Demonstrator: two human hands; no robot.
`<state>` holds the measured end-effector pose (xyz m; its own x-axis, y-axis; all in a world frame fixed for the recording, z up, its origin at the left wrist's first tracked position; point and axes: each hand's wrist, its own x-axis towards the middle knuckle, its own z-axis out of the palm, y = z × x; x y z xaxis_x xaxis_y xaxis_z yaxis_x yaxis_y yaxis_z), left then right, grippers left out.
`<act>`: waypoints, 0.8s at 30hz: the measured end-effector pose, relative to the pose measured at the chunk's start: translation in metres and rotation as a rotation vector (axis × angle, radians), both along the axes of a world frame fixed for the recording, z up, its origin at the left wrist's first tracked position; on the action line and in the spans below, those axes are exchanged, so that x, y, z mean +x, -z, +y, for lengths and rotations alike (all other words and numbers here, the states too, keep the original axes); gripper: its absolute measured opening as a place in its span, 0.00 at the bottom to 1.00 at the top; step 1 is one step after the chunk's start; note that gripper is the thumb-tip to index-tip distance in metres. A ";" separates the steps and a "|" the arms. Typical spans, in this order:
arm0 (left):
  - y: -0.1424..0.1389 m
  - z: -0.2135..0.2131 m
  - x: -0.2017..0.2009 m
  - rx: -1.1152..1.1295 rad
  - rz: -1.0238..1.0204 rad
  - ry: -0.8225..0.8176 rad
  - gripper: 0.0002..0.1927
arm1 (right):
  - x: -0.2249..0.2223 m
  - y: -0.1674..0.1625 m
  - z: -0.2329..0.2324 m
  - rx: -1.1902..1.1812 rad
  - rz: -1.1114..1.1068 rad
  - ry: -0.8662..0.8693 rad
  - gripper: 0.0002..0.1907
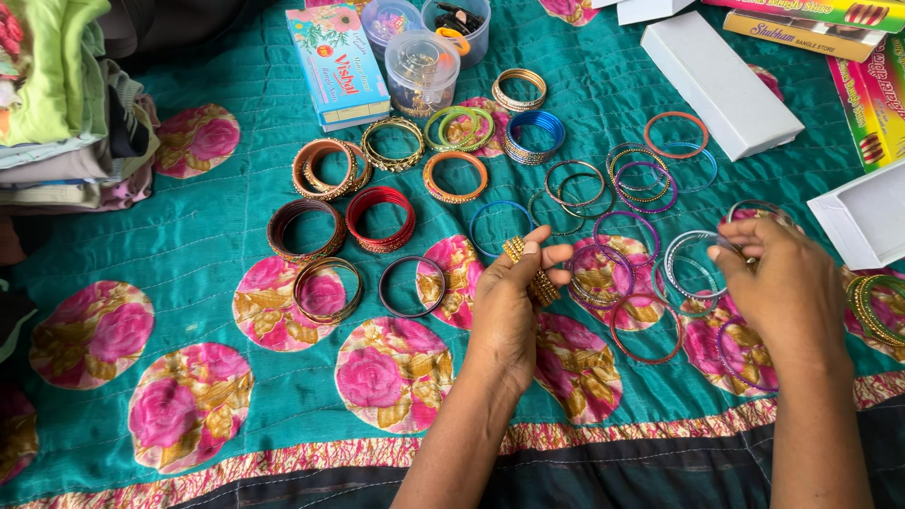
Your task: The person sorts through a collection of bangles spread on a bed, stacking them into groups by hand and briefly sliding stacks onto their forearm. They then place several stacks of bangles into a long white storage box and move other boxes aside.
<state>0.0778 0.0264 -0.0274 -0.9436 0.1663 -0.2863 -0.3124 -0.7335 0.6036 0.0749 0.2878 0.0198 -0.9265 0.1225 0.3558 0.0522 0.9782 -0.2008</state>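
Looking down from the head camera, the view showed a teal quilted cloth (217, 236) with pink rose medallions, spread with many bangles in separate stacks and loose rings. The left hand (509, 306) entered from the lower centre, forearm angled up and slightly right, back of the hand toward the camera, fingers curled inward. It was pinching a set of gold bangles (533, 273) between thumb and fingertips, the set held tilted just above the cloth near the middle of the spread. The right hand (787, 283) came in from the lower right, wrist bent, fingers pointed left and gathered. It was gripping thin silver-toned bangles (693, 259) at their right edge; whether these rested on the cloth or were lifted could not be told. The two hands were apart, with loose purple and red rings (622, 283) lying between them. To the left of the left hand lay a red bangle stack (380, 219), a brown stack (304, 229) and a gold stack (327, 289). Farther up sat a blue bangle stack (534, 137), clear plastic tubs (421, 66), a blue carton (337, 61) and a white box (721, 85). Folded clothes (66, 113) were piled at the upper left edge.
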 end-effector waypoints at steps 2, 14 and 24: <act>0.000 0.000 0.000 0.005 0.013 -0.007 0.23 | 0.002 -0.005 -0.009 0.089 0.062 -0.084 0.18; -0.004 -0.002 0.000 0.025 -0.025 -0.065 0.25 | 0.001 -0.002 -0.045 0.156 -0.214 -0.395 0.14; -0.008 -0.001 0.001 0.035 -0.047 -0.020 0.26 | -0.038 0.033 -0.002 0.084 0.147 -0.203 0.10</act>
